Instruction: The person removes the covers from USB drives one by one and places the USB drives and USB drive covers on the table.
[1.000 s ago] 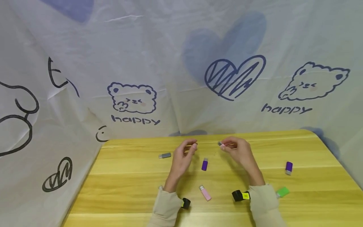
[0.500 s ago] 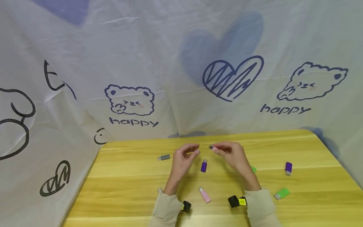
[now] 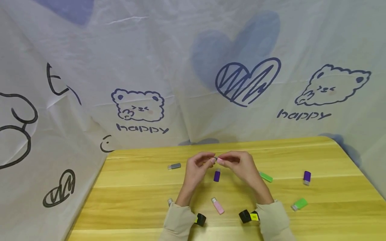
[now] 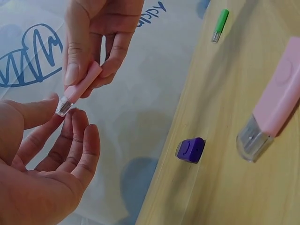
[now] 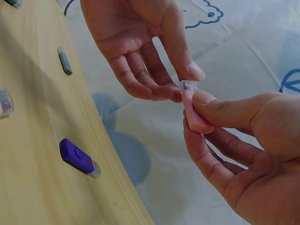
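Note:
Above the far part of the table, my two hands meet at a small pink USB stick (image 4: pixel 85 83) with a clear cap (image 5: pixel 189 86) over its metal plug. My right hand (image 3: pixel 241 166) pinches the pink body between thumb and fingers. At the other end, my left hand (image 3: pixel 195 169) has the cap between its thumb and index finger, while its remaining fingers are loosely bent. A purple USB stick (image 3: pixel 216 175) lies on the wood just below the hands. Nearer the front lies a second pink USB stick (image 3: pixel 218 206), its plug end pointing away.
On the wooden table (image 3: pixel 129 201) lie a grey USB stick (image 3: pixel 174 166) at left, two green USB sticks (image 3: pixel 266 176) and another purple one (image 3: pixel 307 177) at right. My left sleeve partly hides one more stick (image 3: pixel 170 202). A printed cloth (image 3: pixel 187 67) hangs behind.
My right hand has carried the pink USB stick leftward until its capped end reaches the left hand's fingertips. The green stick behind my right arm has come into view.

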Action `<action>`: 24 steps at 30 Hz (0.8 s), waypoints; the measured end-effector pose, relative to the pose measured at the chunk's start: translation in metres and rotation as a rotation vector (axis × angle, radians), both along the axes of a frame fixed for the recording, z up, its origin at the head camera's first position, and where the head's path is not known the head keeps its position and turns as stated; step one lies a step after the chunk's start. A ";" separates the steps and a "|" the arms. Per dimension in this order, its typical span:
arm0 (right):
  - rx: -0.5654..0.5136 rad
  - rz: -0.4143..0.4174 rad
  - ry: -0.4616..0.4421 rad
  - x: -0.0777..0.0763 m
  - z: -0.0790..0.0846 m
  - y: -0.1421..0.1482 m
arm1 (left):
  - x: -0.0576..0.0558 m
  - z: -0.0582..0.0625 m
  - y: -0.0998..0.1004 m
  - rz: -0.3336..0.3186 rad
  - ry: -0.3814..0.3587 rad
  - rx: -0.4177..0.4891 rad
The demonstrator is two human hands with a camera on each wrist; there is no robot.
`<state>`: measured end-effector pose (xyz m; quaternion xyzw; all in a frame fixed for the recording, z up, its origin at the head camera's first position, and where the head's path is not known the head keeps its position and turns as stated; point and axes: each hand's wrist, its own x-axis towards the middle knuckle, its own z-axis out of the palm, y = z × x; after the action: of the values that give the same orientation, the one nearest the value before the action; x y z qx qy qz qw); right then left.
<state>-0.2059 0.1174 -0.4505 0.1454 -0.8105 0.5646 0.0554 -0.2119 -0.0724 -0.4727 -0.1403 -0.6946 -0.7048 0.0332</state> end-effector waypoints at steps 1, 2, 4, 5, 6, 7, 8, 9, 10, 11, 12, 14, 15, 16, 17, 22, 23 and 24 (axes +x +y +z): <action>0.003 0.002 0.001 0.001 0.000 -0.001 | 0.000 0.000 0.000 0.001 0.001 0.000; 0.004 0.006 -0.001 0.001 0.001 -0.002 | 0.000 0.000 0.000 0.002 0.005 0.001; 0.008 0.009 -0.005 0.002 0.002 -0.003 | 0.000 0.000 0.000 0.006 0.012 0.002; 0.010 0.010 -0.005 0.003 0.002 -0.003 | 0.000 0.000 0.001 0.009 0.013 0.002; 0.013 0.010 -0.005 0.003 0.002 -0.004 | 0.000 0.000 0.001 0.010 0.014 0.004; 0.016 0.009 -0.006 0.003 0.002 -0.004 | 0.001 0.000 0.001 0.013 0.014 0.006; 0.017 0.010 -0.006 0.003 0.002 -0.005 | 0.001 0.000 0.001 0.013 0.014 0.010; 0.018 0.011 -0.006 0.003 0.002 -0.005 | 0.001 0.000 0.000 0.014 0.011 0.011; 0.019 0.011 -0.006 0.003 0.002 -0.005 | 0.001 0.000 0.000 0.013 0.009 0.014; 0.020 0.011 -0.006 0.003 0.002 -0.005 | 0.001 0.000 0.001 0.013 0.007 0.016; 0.021 0.012 -0.006 0.003 0.002 -0.005 | 0.001 0.001 0.000 0.013 0.004 0.017; 0.022 0.014 -0.009 0.003 0.002 -0.005 | 0.001 0.001 0.000 0.014 -0.001 0.020; 0.022 0.015 -0.011 0.003 0.001 -0.004 | 0.001 0.001 0.000 0.016 -0.005 0.021; 0.022 0.016 -0.012 0.002 0.001 -0.004 | 0.001 0.001 0.000 0.017 -0.007 0.022; 0.021 0.017 -0.012 0.002 0.001 -0.004 | 0.001 0.001 0.000 0.020 -0.009 0.023; 0.007 0.028 -0.019 0.003 0.000 -0.004 | 0.002 0.002 0.001 0.036 -0.018 0.022; 0.008 0.031 -0.021 0.002 0.000 -0.003 | 0.002 0.002 0.000 0.038 -0.021 0.019; 0.012 0.032 -0.023 0.002 0.000 -0.002 | 0.002 0.003 0.000 0.041 -0.025 0.017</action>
<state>-0.2035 0.1150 -0.4505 0.1522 -0.8120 0.5623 0.0363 -0.2099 -0.0725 -0.4700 -0.1171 -0.6917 -0.7114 0.0403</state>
